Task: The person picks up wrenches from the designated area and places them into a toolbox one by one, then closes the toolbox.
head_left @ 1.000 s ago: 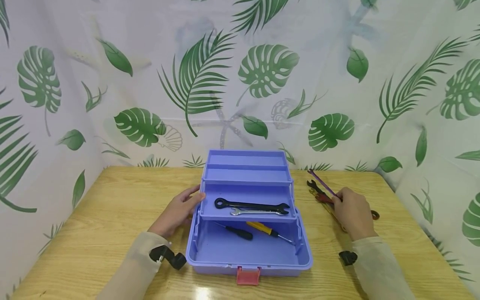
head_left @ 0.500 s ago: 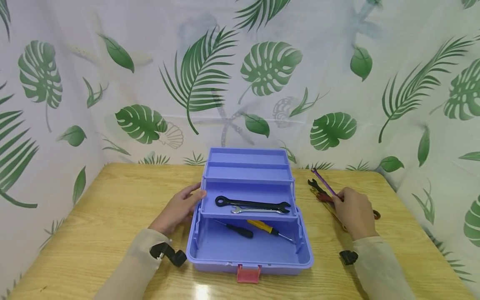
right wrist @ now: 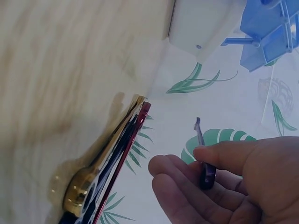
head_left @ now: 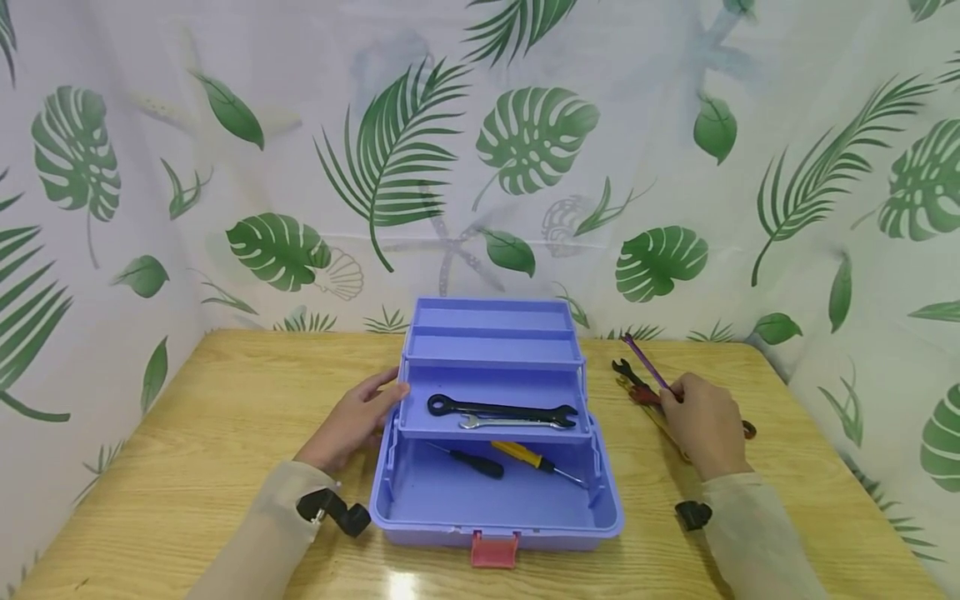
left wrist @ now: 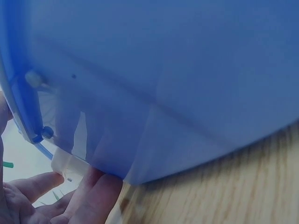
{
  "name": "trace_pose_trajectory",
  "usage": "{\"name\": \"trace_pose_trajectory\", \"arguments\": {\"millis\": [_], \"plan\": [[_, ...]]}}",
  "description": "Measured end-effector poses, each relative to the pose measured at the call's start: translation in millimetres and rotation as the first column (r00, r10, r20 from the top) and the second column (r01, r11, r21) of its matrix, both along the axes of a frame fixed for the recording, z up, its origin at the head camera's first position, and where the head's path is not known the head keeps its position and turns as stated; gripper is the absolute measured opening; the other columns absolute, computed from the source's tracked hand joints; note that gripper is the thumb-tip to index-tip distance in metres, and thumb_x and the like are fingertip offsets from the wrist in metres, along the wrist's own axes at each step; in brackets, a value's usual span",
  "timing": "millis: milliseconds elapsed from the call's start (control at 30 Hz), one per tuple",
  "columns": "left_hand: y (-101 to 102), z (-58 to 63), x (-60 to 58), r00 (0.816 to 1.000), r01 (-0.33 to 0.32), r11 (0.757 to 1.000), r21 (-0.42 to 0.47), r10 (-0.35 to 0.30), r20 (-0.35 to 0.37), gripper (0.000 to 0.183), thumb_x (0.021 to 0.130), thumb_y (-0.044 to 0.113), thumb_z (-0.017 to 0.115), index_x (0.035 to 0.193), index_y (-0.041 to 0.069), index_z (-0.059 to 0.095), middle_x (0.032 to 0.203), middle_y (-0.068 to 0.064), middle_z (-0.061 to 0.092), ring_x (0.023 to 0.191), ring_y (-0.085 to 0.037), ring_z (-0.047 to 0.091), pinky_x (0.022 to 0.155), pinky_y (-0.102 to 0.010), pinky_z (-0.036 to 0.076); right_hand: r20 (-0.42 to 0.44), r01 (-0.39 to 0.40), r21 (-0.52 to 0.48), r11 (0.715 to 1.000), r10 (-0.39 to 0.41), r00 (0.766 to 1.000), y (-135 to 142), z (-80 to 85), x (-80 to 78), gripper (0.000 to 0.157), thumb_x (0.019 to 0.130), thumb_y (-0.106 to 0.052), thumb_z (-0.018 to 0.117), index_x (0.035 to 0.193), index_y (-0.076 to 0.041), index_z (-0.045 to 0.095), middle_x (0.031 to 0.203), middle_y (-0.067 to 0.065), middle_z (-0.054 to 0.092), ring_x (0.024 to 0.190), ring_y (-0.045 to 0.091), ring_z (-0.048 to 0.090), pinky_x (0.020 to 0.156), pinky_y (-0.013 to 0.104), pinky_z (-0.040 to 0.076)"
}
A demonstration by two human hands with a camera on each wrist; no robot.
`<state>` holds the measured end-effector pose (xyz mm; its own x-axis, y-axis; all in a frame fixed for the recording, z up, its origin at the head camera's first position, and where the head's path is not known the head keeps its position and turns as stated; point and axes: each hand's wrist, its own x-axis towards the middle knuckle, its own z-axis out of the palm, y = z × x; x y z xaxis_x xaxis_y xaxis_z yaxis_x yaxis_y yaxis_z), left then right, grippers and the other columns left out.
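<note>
Thumb on the left edge of the tray and fingers around the side, my left hand (head_left: 352,425) holds an open lilac toolbox (head_left: 487,504). Its fingers touch the toolbox wall (left wrist: 163,84) in the left wrist view. My right hand (head_left: 707,425) pinches a purple wrench (head_left: 647,362) between thumb and fingers, raised above the table; its lower end lies within the hand in the right wrist view. Below that hand lie a gold wrench (right wrist: 77,196), a red wrench (right wrist: 126,154) and a dark wrench (head_left: 622,367), partly hidden by it.
A black wrench (head_left: 498,408) and a silver wrench (head_left: 517,423) lie in the toolbox's lower tray. A black-handled screwdriver (head_left: 477,463) and a yellow-handled screwdriver (head_left: 521,453) are in its bottom. Leaf-printed cloth (head_left: 420,250) hangs behind the wooden table (head_left: 225,400).
The purple wrench has shifted slightly, its far end tilting a little to the right. Both hands stay in nearly the same place, and the toolbox has not moved.
</note>
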<state>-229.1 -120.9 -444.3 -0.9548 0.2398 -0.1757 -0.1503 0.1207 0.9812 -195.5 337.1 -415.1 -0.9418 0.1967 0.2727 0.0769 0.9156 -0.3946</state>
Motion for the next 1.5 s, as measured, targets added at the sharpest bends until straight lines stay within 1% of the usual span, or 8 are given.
{"name": "trace_pose_trajectory", "arguments": {"millis": [167,333,567,767,933,1200,1500], "plan": [[1.6,-1.0,0.0,1.000,0.005,1.000,0.017,-0.005,0.003,0.074,0.100,0.049,0.065,0.160,0.015,0.038,0.131,-0.023,0.066,0.097,-0.027,0.075,0.080,-0.047,0.063,-0.020,-0.004,0.013,1.000,0.005,1.000,0.1,-0.9,0.6,0.020,0.100,-0.015,0.065,0.094,0.003,0.070,0.081,0.019,0.071,0.061,0.027,0.058,0.053,0.040,0.045],[2.6,-0.4,-0.7,1.000,0.001,1.000,0.012,-0.001,0.004,0.076,0.099,0.050,0.066,0.160,0.015,0.038,0.130,-0.022,0.067,0.096,-0.026,0.075,0.080,-0.047,0.064,-0.039,-0.001,0.018,1.000,0.002,0.999,0.6,-1.1,1.4,0.020,0.100,-0.016,0.066,0.093,0.003,0.069,0.079,0.019,0.070,0.059,0.026,0.057,0.052,0.042,0.045],[2.3,-0.4,-0.3,1.000,0.000,1.000,-0.002,0.000,0.004,0.076,0.099,0.051,0.066,0.160,0.015,0.039,0.132,-0.022,0.066,0.098,-0.027,0.075,0.080,-0.047,0.064,-0.052,0.000,0.023,1.000,0.001,0.999,1.0,-3.3,0.2,0.019,0.100,-0.016,0.067,0.095,0.002,0.070,0.081,0.019,0.071,0.059,0.025,0.058,0.051,0.040,0.044],[2.0,0.6,0.2,1.000,0.000,1.000,0.003,0.000,0.006,0.076,0.099,0.051,0.066,0.160,0.015,0.038,0.132,-0.022,0.066,0.099,-0.027,0.074,0.080,-0.047,0.064,-0.061,-0.003,0.031,1.000,0.005,0.998,0.0,-2.8,0.8,0.019,0.099,-0.016,0.067,0.094,0.002,0.070,0.077,0.018,0.070,0.056,0.024,0.056,0.048,0.037,0.041],[1.9,1.2,0.4,1.000,-0.001,1.000,0.007,0.001,0.005,0.075,0.100,0.050,0.066,0.160,0.015,0.038,0.132,-0.023,0.066,0.099,-0.027,0.074,0.080,-0.047,0.064,-0.075,-0.007,0.034,0.999,0.009,0.997,-1.3,-2.6,1.5,0.018,0.099,-0.015,0.067,0.093,0.002,0.070,0.077,0.018,0.070,0.056,0.025,0.056,0.048,0.038,0.041],[1.6,0.4,0.1,1.000,-0.004,1.000,-0.012,0.004,0.002,0.075,0.099,0.052,0.065,0.160,0.016,0.039,0.133,-0.022,0.065,0.101,-0.027,0.074,0.081,-0.047,0.063,-0.058,-0.001,0.030,1.000,0.003,0.998,-2.7,-1.9,1.3,0.019,0.100,-0.017,0.066,0.096,0.001,0.070,0.082,0.019,0.072,0.060,0.028,0.060,0.050,0.042,0.043],[0.0,-0.1,0.1,1.000,-0.004,1.000,-0.022,0.004,-0.005,0.075,0.099,0.053,0.065,0.160,0.017,0.039,0.132,-0.022,0.066,0.099,-0.027,0.074,0.080,-0.046,0.064,-0.060,0.005,0.045,0.999,-0.003,0.998,-2.5,-3.5,-1.4,0.019,0.100,-0.019,0.067,0.096,-0.001,0.070,0.082,0.018,0.072,0.062,0.029,0.061,0.050,0.042,0.044]]}}
